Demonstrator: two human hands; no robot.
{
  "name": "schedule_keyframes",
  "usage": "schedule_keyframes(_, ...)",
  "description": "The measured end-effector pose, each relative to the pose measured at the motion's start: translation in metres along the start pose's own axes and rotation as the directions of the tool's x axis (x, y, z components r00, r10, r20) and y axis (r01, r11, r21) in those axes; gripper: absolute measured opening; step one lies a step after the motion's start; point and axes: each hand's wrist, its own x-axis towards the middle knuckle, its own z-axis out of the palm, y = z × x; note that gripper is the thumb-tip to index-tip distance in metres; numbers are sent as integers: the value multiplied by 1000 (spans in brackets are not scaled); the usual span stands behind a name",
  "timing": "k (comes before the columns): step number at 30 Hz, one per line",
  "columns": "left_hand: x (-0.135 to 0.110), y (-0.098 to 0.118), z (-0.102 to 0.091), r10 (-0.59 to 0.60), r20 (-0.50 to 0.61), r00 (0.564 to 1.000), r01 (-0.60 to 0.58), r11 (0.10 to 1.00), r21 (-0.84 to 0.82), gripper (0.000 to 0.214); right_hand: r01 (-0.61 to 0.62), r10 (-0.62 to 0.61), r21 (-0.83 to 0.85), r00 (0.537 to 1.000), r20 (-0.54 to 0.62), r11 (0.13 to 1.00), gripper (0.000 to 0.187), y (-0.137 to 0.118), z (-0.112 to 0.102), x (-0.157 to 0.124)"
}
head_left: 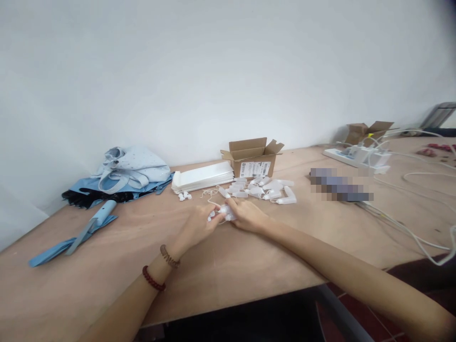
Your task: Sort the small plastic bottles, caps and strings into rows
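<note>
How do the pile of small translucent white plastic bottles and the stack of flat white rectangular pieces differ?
The piled bottles lie at different angles; the pieces lie stacked. Each bottle is translucent and short; each piece looks opaque and longer. Both sit on the brown tabletop.

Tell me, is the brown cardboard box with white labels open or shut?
Open: the brown cardboard box with white labels has its top flaps spread apart. Its floor is hidden, so I cannot tell what's inside.

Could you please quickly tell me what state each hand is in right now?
Left hand: closed, fingers curled around small white plastic pieces.
Right hand: closed, gripping translucent white plastic bottle-like items; exact count unclear.
</note>
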Motion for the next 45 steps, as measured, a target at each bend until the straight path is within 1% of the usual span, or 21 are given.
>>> schedule_keyframes(3,-2,-3,1,42,23,999,-43,999,30,23,1,-1,-31,1000,3,1000,30,0,1,0)
schedule_keyframes(6,-2,-5,3,72,41,997,-76,992,99,26,1,-1,-35,1000,1,999,33,0,1,0)
schedule_keyframes(9,-2,-4,4,58,65,996,-66,990,128,31,-3,3,-35,1000,13,999,36,-1,0,0)
schedule_keyframes(13,1,-3,2,35,80,996,-41,996,81,35,-22,23,-47,1000,15,999,37,-1,0,0)
schedule_keyframes(16,2,-6,1,16,63,998,-18,999,40,32,-34,34,-42,999,3,999,35,-1,-1,1)
schedule_keyframes(19,3,-8,0,-28,20,999,28,1000,4,24,-50,50,-34,999,6,998,34,0,-1,1)
schedule_keyframes(23,2,-7,1,-46,30,999,46,999,-16,25,-59,60,-34,998,14,998,32,-1,-2,1)
schedule_keyframes(27,2,-5,1,-21,52,998,21,1000,1,25,-63,64,-31,998,26,998,33,-1,-2,1)
schedule_keyframes(31,2,-4,0,-2,96,995,-4,998,59,27,-59,59,-26,998,19,998,33,-1,-2,1)
schedule_keyframes(36,1,-4,-1,-34,50,998,28,995,100,27,-65,65,-27,998,2,998,33,0,0,2)
schedule_keyframes(41,2,-6,0,-11,30,999,8,995,99,23,-61,62,-26,998,3,998,34,-1,-1,2)
schedule_keyframes(45,2,-4,-1,-16,44,999,11,994,109,21,-65,65,-38,998,3,997,35,-1,-1,2)
